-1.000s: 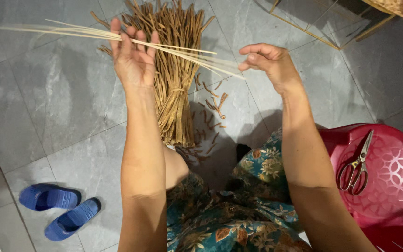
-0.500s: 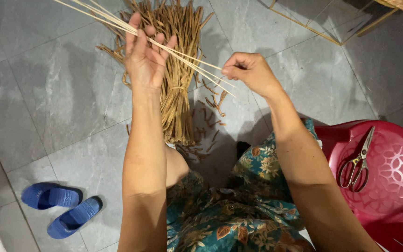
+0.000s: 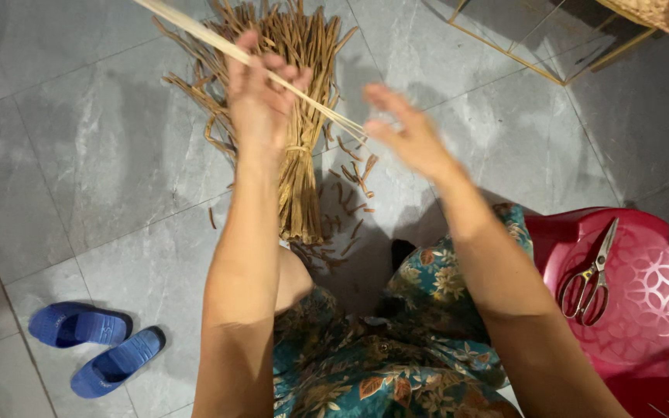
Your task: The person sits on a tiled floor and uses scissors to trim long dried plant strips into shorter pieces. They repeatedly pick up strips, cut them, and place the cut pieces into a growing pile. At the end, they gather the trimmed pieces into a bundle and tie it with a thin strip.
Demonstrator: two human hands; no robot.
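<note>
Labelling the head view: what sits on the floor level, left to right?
Blue slippers → tied bundle of brown stalks → scissors lying on the red plastic stool. Above them, the left hand grips pale thin strips; the right hand is blurred, fingers spread.

A single head-worn camera looked steeply down, close over the arms, facing the tiled floor (image 3: pixel 79 139) toward twelve o'clock.

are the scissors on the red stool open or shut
Shut: the scissors lie flat on the red stool, blades together in one point, handles side by side.
</note>
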